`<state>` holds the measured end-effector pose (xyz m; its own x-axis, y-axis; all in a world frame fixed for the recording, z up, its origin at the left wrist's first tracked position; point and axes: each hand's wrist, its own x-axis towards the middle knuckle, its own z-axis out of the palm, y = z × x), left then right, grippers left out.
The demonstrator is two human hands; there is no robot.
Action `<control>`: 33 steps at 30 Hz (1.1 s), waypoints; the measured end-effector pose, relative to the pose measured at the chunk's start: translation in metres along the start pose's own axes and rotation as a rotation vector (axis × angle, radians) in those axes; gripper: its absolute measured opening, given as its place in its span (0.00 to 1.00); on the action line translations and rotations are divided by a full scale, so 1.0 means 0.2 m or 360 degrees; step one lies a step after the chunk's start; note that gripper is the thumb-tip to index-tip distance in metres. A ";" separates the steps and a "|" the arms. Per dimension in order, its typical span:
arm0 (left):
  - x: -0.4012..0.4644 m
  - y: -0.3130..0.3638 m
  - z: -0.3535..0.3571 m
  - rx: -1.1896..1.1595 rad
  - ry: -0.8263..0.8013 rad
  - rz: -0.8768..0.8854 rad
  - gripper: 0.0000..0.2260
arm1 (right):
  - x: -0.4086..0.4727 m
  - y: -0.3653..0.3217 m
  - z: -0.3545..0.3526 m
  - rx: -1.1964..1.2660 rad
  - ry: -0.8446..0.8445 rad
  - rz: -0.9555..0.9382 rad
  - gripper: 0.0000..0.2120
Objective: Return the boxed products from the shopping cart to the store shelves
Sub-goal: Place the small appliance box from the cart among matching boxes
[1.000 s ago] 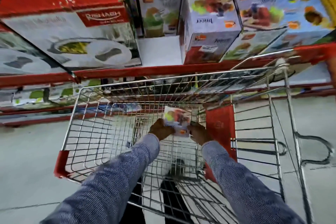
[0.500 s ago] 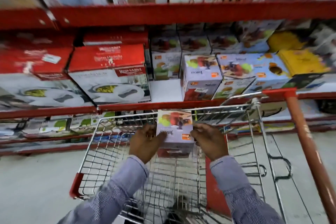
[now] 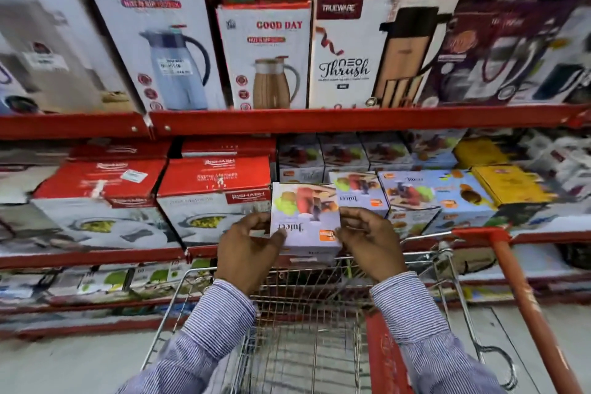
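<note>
I hold a small white juicer box (image 3: 305, 217) printed with fruit, upside down, between both hands above the wire shopping cart (image 3: 307, 291). My left hand (image 3: 248, 249) grips its left side and my right hand (image 3: 367, 240) grips its right side. The box is level with the middle red shelf (image 3: 96, 257), in front of a gap between a red-and-white casserole box (image 3: 212, 198) and a row of matching juicer boxes (image 3: 359, 192). The cart basket below looks empty where I can see it.
The upper shelf (image 3: 319, 121) carries tall jug and flask boxes (image 3: 265, 54). Yellow boxes (image 3: 508, 182) lie to the right on the middle shelf. The cart's red handle (image 3: 524, 297) slants down at the right. Lower shelves hold more boxes; grey floor lies left of the cart.
Both hands lifted the juicer box out of the cart basket and up to the middle shelf. My view tilted upward, bringing the upper shelf into sight.
</note>
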<state>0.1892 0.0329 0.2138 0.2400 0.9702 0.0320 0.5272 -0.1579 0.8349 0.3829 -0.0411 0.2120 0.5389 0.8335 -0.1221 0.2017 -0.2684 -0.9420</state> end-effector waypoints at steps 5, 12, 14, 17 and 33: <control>0.09 -0.03 0.06 -0.0011 -0.0036 0.0003 0.16 | 0.11 0.00 0.04 -0.0079 0.0058 -0.0011 0.15; 0.17 -0.08 0.20 -0.0153 -0.0072 -0.0121 0.21 | 0.25 0.08 0.10 -0.0132 0.0115 0.0107 0.17; 0.19 -0.09 0.23 -0.0162 -0.0086 -0.0148 0.22 | 0.28 0.09 0.11 -0.0200 0.0127 0.0135 0.18; 0.22 -0.11 0.27 -0.0085 -0.0080 -0.0140 0.23 | 0.31 0.10 0.13 -0.0310 0.0112 0.0153 0.20; 0.35 0.02 0.32 0.1045 -0.0392 0.0299 0.13 | 0.41 -0.05 0.20 -0.1832 -0.0331 -0.0133 0.28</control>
<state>0.2598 0.0876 0.1854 0.5103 0.8587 -0.0469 0.8213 -0.4705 0.3227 0.3932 0.0492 0.1989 0.3666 0.9034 -0.2224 0.9085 -0.3992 -0.1239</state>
